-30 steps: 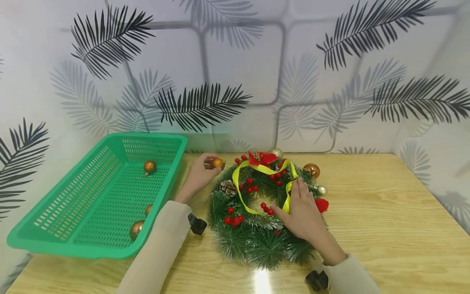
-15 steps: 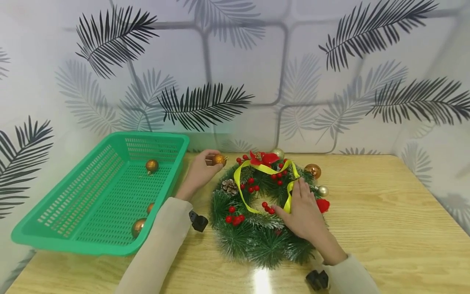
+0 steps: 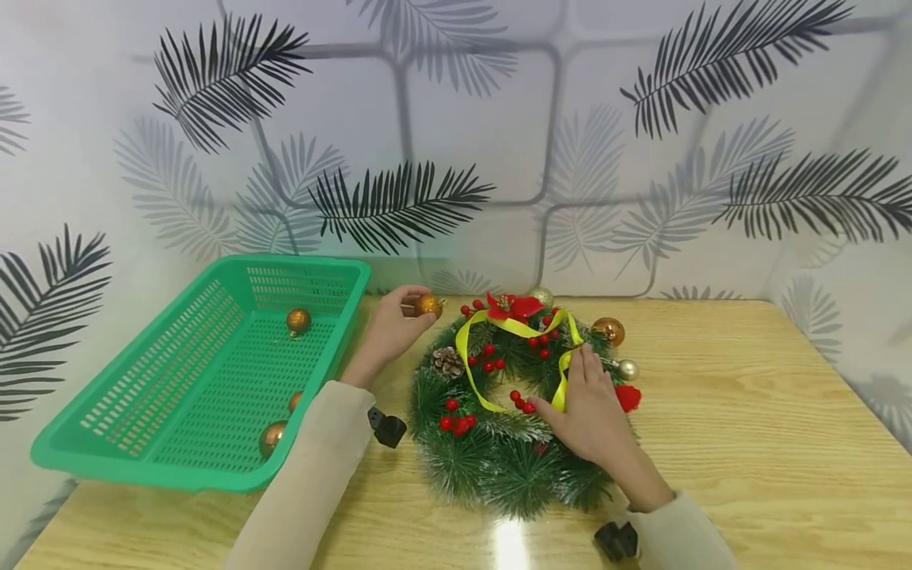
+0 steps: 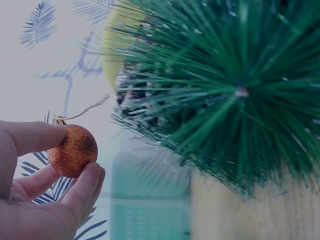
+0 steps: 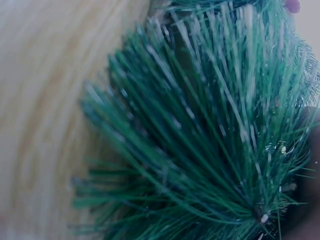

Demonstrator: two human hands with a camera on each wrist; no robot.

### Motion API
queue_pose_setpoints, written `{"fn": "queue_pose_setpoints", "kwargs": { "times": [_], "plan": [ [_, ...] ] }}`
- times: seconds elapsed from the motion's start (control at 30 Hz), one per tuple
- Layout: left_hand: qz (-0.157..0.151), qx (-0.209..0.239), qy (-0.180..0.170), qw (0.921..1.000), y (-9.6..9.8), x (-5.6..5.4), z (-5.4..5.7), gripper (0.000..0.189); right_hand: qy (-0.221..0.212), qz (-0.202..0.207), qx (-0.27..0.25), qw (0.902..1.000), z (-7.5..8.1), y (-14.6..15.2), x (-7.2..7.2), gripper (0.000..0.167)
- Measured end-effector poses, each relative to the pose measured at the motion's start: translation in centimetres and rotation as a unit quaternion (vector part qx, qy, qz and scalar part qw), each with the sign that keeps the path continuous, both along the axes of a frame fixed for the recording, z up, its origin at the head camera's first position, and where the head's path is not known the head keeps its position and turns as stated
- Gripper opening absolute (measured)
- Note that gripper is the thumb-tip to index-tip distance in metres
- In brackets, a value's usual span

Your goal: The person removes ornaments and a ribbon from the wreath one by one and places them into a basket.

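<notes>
My left hand [image 3: 390, 328] pinches an orange glitter bauble [image 3: 427, 305] between thumb and fingers, just off the wreath's far left side. In the left wrist view the bauble [image 4: 74, 150] shows a gold cap and a loose string loop. The green wreath [image 3: 523, 467] lies on the table with red berries, a pinecone [image 3: 447, 362], a red flower [image 3: 514, 307] and a yellow ribbon [image 3: 510, 325]. On its right side rests my right hand [image 3: 593, 416], fingers fairly straight, touching the ribbon's edge. Mostly green needles [image 5: 200, 130] fill the right wrist view.
To the left stands a green plastic basket [image 3: 60, 451] with several orange and copper baubles inside, one being this bauble [image 3: 298, 321]. A copper bauble [image 3: 609, 331] and a pale gold one [image 3: 628, 369] sit at the wreath's right edge. A patterned wall [image 3: 470, 237] closes the table's back.
The left hand has risen slightly with the bauble, away from the wreath. The right hand stays in place. The whole head view has shifted a little.
</notes>
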State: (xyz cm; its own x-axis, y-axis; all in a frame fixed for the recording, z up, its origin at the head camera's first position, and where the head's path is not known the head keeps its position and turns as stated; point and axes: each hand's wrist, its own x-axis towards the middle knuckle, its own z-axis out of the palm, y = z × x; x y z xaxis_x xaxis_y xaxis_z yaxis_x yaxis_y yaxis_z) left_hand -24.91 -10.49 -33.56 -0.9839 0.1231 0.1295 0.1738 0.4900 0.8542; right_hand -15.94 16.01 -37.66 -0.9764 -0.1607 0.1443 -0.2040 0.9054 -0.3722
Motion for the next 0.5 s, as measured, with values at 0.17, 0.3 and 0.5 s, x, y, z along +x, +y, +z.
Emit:
{"fn": "queue_pose_setpoints", "kwargs": {
  "times": [0.17,0.3,0.5],
  "plan": [
    [-0.003,0.0,0.003,1.0,0.2,0.2,0.8,0.041,-0.003,0.001,0.0,1.0,0.1,0.1,0.0,0.092],
    [-0.004,0.001,0.001,1.0,0.3,0.4,1.5,0.041,-0.004,0.001,-0.001,1.0,0.1,0.1,-0.1,0.092],
    [0.004,-0.016,0.004,0.9999,-0.1,0.7,2.6,0.042,-0.01,0.002,-0.005,0.9999,0.0,0.0,-0.1,0.092]
  ]
}}
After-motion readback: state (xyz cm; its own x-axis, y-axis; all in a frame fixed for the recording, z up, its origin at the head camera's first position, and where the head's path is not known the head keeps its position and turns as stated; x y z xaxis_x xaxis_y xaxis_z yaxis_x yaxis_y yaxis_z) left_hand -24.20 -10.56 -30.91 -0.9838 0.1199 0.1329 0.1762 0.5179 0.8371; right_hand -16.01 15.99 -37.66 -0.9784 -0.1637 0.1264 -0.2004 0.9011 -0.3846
